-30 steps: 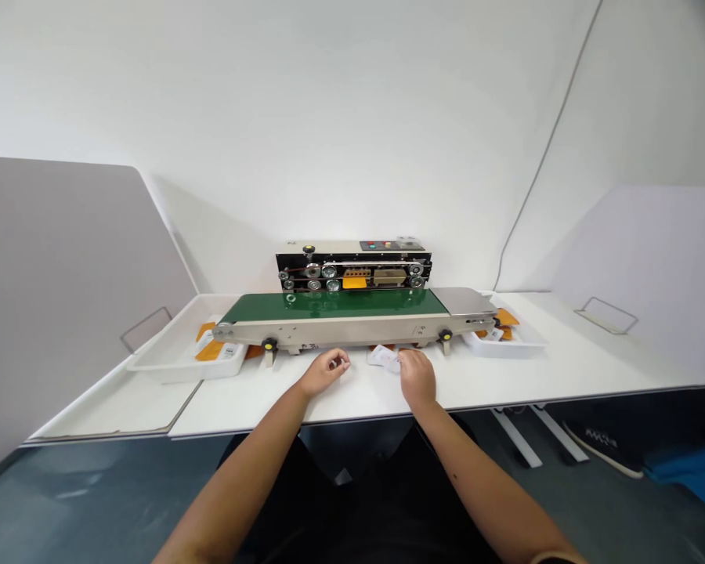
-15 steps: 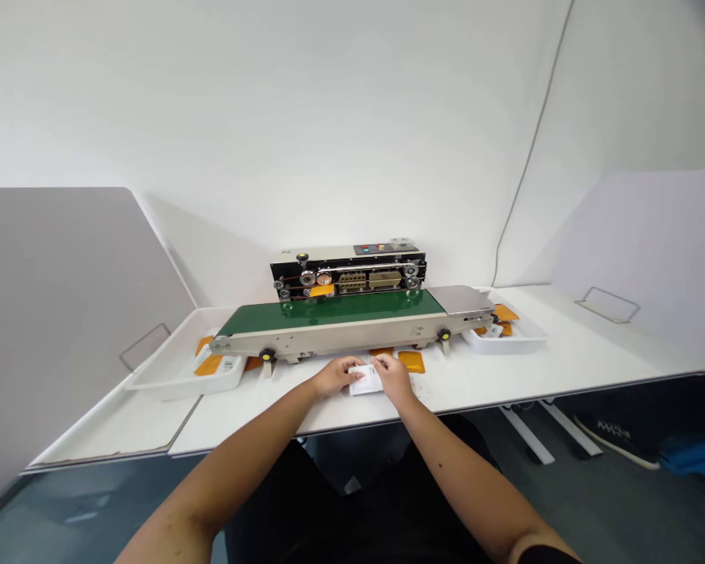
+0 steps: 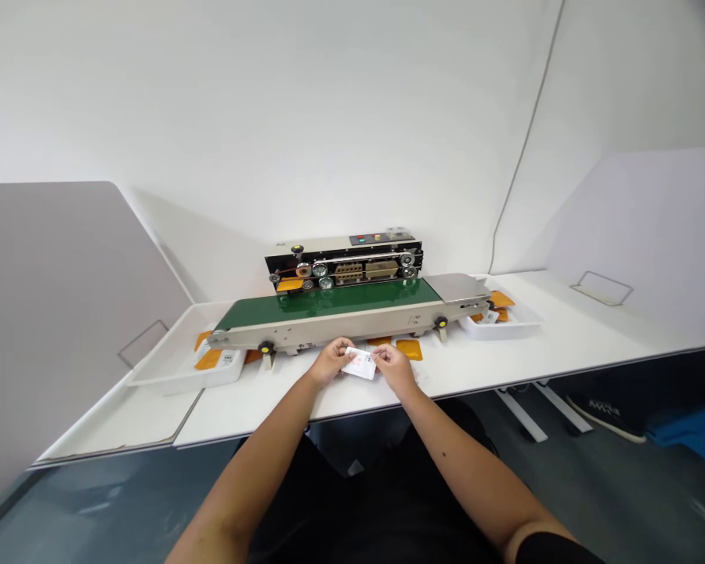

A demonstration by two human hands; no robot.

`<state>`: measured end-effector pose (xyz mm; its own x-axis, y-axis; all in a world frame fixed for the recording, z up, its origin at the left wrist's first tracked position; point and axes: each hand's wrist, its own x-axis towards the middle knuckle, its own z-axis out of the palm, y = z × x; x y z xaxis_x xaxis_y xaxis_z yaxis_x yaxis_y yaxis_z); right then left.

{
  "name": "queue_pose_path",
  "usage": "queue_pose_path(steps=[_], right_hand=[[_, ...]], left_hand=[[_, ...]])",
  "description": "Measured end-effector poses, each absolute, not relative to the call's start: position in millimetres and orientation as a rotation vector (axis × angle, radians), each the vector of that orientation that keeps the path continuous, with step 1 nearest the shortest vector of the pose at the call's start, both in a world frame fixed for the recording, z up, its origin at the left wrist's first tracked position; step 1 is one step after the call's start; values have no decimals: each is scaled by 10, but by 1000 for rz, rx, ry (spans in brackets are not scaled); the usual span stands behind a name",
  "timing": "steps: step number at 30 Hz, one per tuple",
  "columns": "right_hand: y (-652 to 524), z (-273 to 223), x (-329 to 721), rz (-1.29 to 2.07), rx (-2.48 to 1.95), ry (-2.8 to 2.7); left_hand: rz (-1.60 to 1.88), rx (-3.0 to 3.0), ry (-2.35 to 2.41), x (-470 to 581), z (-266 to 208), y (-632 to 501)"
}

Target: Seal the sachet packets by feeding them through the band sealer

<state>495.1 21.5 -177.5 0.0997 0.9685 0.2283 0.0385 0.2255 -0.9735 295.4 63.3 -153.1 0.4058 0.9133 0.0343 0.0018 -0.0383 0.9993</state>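
Between my two hands is a small white packet (image 3: 359, 364) with faint printing on its face. My left hand (image 3: 330, 362) pinches its left edge, thumb on top. At the upper right corner, my right hand (image 3: 395, 366) grips it with thumb and fingertips. Just behind the hands stands a band sealing machine (image 3: 344, 266) with a green conveyor belt (image 3: 329, 307). An orange packet (image 3: 290, 284) sits at the left end of its rollers. Another orange packet (image 3: 410, 349) lies on the table right behind my right hand, with a further one partly under the conveyor.
At the left end of the conveyor, a white tray (image 3: 153, 374) holds orange and white packets. A second white tray (image 3: 526, 323) with similar packets stands at the right end. Upright panels (image 3: 64, 313) flank the white table (image 3: 258, 407).
The orange packet in the machine has moved left along the rollers. The white packet is now tilted, its left side higher, still between both hands. The whole view has shifted slightly.
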Motion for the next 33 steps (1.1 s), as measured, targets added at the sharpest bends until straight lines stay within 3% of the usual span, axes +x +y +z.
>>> queue_pose_path(steps=[12, 18, 23, 33], right_hand=[[178, -1767, 4969, 969, -982, -1063], [112, -1740, 4876, 1200, -820, -1421], [149, -1725, 4745, 1044, -974, -1221], [1032, -557, 6100, 637, -1146, -984]], left_hand=[[990, 1404, 823, 2948, -1582, 641], [1067, 1363, 766, 2947, -1592, 680], [971, 1405, 729, 2939, -1601, 661], [896, 1464, 667, 2918, -1554, 575]])
